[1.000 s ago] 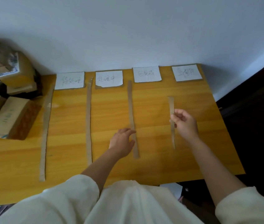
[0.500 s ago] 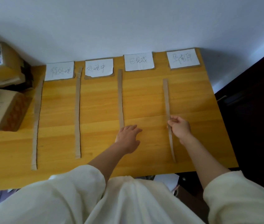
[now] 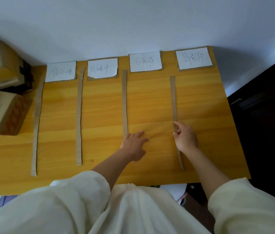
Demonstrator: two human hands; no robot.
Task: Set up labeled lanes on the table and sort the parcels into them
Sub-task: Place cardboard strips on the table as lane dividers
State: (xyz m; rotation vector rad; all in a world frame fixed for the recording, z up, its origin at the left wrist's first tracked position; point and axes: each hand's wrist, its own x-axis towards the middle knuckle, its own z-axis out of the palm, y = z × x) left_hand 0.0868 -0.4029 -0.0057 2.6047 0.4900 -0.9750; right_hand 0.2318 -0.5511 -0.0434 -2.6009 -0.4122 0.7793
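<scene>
Tabletop (image 3: 150, 102): smooth wood-grain, slight sheen. Lane strips (image 3: 79, 115): matt brown cardboard. Labels (image 3: 145, 61): white paper on cardboard. Parcels (image 3: 3, 114): matt cardboard. Sleeves (image 3: 251, 208): cream cloth.

We saw a honey-yellow wooden table (image 3: 150, 102) with streaky grain, crossed by dull brown cardboard strips (image 3: 79, 115). White labels (image 3: 145, 62) carried dark handwriting on brown card backing. Tan parcels (image 3: 3, 114) showed a reddish-brown patterned side. Our sleeves (image 3: 251, 208) were cream.
</scene>
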